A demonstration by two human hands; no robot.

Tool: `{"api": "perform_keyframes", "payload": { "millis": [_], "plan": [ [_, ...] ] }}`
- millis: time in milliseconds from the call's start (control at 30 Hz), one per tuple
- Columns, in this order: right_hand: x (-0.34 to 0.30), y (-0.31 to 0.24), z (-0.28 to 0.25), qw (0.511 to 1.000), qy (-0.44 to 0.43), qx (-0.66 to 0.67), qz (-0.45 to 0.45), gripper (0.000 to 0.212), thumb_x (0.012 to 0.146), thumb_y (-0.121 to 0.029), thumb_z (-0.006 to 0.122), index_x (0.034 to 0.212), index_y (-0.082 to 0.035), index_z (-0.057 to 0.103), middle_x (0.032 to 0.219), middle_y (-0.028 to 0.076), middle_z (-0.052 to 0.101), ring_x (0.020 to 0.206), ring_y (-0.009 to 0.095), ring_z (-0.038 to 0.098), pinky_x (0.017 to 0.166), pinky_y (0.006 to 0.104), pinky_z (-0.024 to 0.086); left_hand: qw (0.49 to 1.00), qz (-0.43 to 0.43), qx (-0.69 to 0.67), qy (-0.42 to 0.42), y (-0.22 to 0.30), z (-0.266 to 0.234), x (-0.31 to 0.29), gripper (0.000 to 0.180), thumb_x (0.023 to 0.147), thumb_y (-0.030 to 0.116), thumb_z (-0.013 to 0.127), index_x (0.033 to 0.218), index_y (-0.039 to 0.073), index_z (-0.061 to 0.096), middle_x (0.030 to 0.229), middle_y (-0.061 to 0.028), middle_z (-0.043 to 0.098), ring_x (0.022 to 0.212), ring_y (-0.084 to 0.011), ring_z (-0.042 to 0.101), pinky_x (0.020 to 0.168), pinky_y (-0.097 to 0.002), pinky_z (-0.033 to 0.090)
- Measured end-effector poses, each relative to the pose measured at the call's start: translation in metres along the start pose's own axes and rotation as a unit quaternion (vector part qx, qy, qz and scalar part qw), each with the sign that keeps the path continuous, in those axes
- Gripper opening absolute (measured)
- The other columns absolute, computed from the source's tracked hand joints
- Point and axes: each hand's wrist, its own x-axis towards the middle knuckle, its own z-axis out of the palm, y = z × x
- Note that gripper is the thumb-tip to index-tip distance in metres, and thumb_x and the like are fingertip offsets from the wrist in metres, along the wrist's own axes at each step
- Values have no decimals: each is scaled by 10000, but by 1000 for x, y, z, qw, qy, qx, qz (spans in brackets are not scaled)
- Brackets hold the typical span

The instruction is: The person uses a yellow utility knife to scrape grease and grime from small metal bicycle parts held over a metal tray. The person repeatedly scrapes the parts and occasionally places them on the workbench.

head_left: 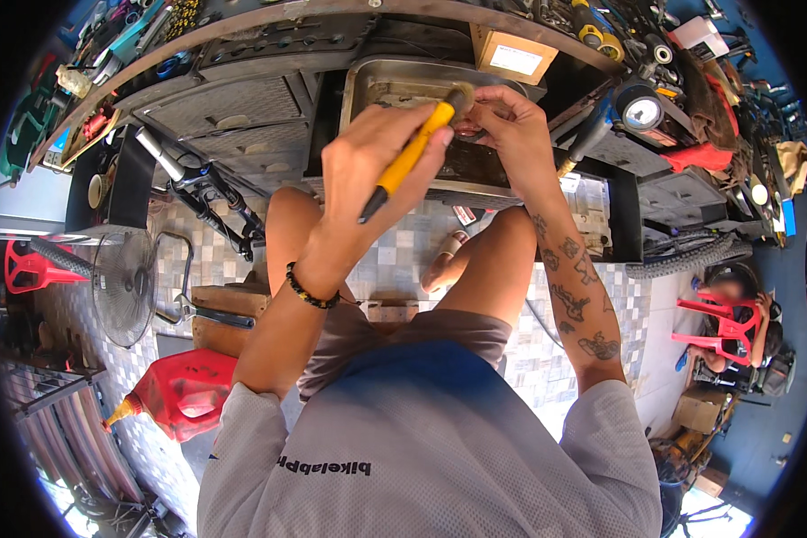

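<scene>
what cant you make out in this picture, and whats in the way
All in the head view:
- Small piece at the right hand: full shape hidden by the fingers.
- Metal tray: near left part hidden behind the left hand.
- Round gauge: reading too small.
- White label on the box: print too small.

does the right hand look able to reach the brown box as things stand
Probably yes: nothing visible lies between the right hand and the brown box, though that hand seems to pinch a small part.
</scene>
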Motion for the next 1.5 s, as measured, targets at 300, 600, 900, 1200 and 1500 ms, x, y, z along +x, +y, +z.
{"api": "perform_keyframes", "payload": {
  "millis": [300,600,900,1200,1500],
  "plan": [
    [-1,0,4,999,2,42,-19,173,1125,-145,780,1273,-56,792,1112,60,865,1000,137,818,830,246,597,998,-55,-18,-2,2,2,-12,184,992,63,881,1119,-62,838,984,-205,842,838,-303,845,775,-352,652],
    [6,-1,-5,998,26,48,7,245,1118,-133,780,1340,-31,759,1153,70,851,1044,140,817,928,297,662,994,-30,67,-78,-9,-4,-11,167,929,163,884,1027,32,852,892,-111,821,813,-295,700,724,-407,570],
    [14,7,3,998,-19,-48,-34,142,1104,-50,744,1230,17,741,1047,106,837,948,165,831,844,310,660,996,16,87,-22,-16,3,-2,201,902,136,919,1078,50,874,932,-71,851,834,-254,681,838,-414,497],
    [10,5,10,997,-10,-28,-67,128,1104,-23,719,1224,19,705,1075,126,844,998,198,838,875,322,662,997,24,76,-21,-15,2,-6,194,921,102,924,1081,0,883,866,-112,816,834,-230,694,820,-366,528],
    [13,8,7,997,-4,8,-74,177,1119,-32,707,1278,46,707,1085,146,843,1002,199,835,925,327,670,987,-40,132,-78,-16,-1,-5,173,924,200,910,1037,70,888,858,-86,828,843,-267,700,931,-439,464]
  ]
}}
